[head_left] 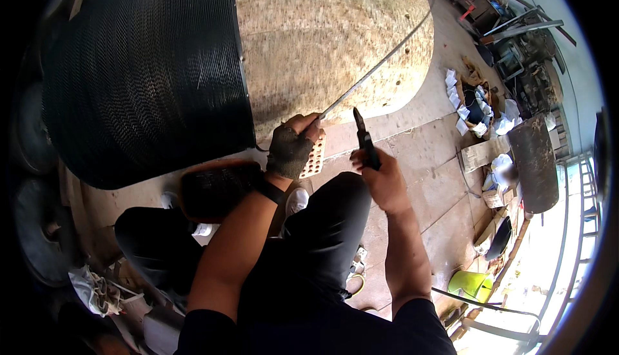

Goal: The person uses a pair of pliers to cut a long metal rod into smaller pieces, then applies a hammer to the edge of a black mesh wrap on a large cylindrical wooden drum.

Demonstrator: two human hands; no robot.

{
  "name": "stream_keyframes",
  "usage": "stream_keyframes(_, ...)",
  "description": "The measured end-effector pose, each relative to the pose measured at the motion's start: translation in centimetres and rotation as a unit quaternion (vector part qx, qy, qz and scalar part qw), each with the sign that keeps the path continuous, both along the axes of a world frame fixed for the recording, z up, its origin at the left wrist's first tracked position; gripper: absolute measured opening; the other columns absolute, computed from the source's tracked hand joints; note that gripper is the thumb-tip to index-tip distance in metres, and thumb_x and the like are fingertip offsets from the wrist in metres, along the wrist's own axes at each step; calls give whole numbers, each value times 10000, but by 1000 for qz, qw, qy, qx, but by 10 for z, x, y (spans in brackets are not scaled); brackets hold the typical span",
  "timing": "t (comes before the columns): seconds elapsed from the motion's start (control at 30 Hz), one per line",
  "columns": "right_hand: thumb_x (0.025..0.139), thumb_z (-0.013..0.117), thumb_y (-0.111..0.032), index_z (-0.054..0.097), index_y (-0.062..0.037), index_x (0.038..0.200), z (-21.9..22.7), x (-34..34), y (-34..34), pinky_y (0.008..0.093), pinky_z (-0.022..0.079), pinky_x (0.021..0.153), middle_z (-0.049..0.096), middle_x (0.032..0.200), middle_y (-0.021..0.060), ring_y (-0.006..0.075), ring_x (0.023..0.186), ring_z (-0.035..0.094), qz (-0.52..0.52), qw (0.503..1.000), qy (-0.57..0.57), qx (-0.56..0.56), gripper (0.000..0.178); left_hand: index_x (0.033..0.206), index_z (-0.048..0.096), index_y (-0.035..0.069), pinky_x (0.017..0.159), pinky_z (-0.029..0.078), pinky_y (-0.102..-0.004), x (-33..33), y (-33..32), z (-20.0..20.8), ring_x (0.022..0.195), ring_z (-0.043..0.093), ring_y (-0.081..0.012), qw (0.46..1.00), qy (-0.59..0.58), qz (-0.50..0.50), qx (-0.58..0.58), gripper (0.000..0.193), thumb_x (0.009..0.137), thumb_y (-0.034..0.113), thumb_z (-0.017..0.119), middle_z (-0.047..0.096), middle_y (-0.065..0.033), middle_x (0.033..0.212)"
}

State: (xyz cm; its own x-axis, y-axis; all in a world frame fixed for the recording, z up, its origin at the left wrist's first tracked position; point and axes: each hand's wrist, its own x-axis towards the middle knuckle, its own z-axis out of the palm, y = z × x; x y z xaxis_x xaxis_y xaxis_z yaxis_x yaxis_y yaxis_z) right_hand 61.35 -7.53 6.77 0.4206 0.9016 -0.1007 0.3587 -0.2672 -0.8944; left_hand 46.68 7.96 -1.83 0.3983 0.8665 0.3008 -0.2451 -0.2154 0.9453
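Observation:
A big drum fills the top of the head view. Its left part is wrapped in black ridged windings (151,65), and its right part is a bare tan surface (329,39). My left hand (291,148), in a dark fingerless glove, is closed round the lower end of a long thin grey rod (374,69). The rod slants up and right across the tan surface. To its right, my bare right hand (382,176) grips dark pliers (362,132), their narrow tip pointing up, apart from the rod.
A perforated brick (314,158) stands on the tiled floor behind my left hand. My knees are bent beneath the drum. On the right lie white scraps (506,116), a wooden block (483,153), a curved dark panel (534,165) and a yellow-green bucket (471,285).

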Motion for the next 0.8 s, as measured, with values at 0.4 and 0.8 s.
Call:
stream_keyframes(0.4, 855, 820, -83, 552, 18, 1127, -48, -61, 11, 352, 614, 617, 707, 861, 166, 259, 691, 722, 50, 817, 572, 52, 395, 1184, 702, -37, 768, 525, -284, -7, -6, 13, 851, 671, -143, 998, 12, -38, -39, 260, 1002, 135, 633, 710, -78, 932)
stream_keyframes(0.8, 781, 829, -5, 319, 24, 1524, -40, -58, -6, 307, 503, 476, 601, 887, 114, 214, 552, 633, 85, 798, 588, 102, 901, 1225, 695, -35, 808, 511, -249, -8, 6, 0, 880, 628, -95, 999, -15, 31, 25, 258, 1005, 89, 639, 704, -56, 984)
